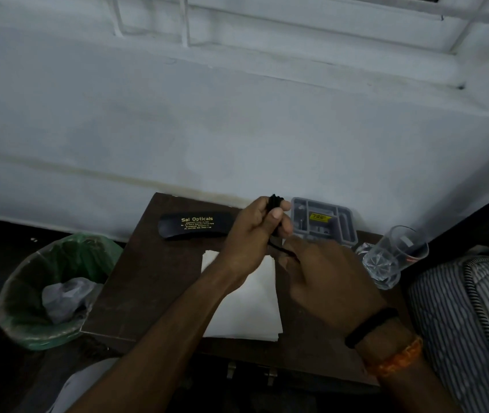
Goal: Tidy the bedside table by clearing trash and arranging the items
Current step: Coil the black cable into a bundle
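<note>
Dark bedside table point(148, 293) half-sorted: my left hand point(249, 234) clenched a coiled black cord point(274, 202), right hand point(323, 275) pinching its tail; tray point(347, 228) just beyond, unfilled.

A thin black cord point(276, 204) is bunched in the left hand point(255, 231), its tail trailing down to the right hand point(323, 272). A black glasses case point(195, 225) lies left of the left hand; white paper point(246, 305) lies beneath both hands.
</note>
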Motion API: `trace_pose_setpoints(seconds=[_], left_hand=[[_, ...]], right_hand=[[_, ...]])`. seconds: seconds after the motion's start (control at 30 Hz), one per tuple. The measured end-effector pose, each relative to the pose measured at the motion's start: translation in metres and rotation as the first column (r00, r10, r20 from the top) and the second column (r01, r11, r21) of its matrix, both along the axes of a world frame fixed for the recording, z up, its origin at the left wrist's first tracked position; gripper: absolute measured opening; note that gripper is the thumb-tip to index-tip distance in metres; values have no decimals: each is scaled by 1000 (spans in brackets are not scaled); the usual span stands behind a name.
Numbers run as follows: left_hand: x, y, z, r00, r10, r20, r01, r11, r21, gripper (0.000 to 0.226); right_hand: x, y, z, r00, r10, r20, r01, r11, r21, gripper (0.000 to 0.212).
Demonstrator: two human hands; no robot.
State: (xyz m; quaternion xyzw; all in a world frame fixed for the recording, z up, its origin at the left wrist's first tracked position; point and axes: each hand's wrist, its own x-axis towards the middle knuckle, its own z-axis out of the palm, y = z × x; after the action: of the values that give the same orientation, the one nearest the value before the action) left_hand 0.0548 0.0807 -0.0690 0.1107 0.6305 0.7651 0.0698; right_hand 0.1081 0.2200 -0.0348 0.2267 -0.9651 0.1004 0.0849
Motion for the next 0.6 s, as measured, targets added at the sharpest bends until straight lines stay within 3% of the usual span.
trace_pose_setpoints(seconds=[0.07, 0.3, 0.43, 0.6], left_hand=[[2, 2, 0, 999, -24, -35, 21, 996, -90, 25], [3, -2, -5, 964, -247, -98, 202, 920, -335, 21], [7, -2, -1, 931, -364, 1, 344, 880, -328, 34], [5, 1, -2, 901, -414, 129, 433, 875, -219, 42]], right_hand=[[-2, 5, 3, 1000, -4, -23, 4, 1000, -3, 29], [-11, 31, 14, 991, -20, -129, 5, 993, -115, 15], [-20, 50, 1, 953, 40, -299, -78, 990, -115, 15], [-25, 54, -10, 956, -34, -292, 22, 999, -44, 18]])
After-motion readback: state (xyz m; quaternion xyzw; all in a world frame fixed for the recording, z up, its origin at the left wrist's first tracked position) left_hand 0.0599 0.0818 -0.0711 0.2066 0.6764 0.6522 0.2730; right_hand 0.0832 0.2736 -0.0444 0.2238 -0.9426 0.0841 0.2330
